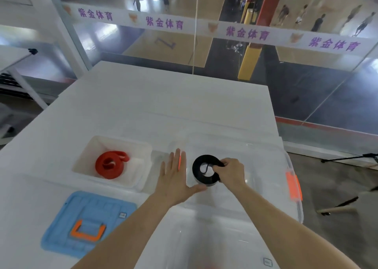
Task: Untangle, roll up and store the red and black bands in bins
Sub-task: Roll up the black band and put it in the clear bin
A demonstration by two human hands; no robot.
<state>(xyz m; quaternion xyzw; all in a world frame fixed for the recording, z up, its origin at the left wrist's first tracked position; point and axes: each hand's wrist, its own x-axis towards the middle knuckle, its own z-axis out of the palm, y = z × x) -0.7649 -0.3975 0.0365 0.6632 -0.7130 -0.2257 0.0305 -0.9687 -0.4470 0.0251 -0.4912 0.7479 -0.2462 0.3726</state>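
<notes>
At lower left, a blue lid (pixel 88 223) is lying flat on the white table (pixel 163 105). Above it, the red band (pixel 111 167) is resting coiled inside the white bin (pixel 122 142). At centre, the left hand (pixel 173 178) is hovering flat over the left edge of the clear bin (pixel 282 160), fingers straight and together, thumb spread. Just right of centre, the right hand (pixel 231 172) is pinching the rolled black band (pixel 204 170), fingers clamped on its right side, within the clear bin's outline.

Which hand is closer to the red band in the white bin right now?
Left. The left hand is open just right of the white bin holding the red band; the right hand is farther right, gripping the black band at the clear bin.
</notes>
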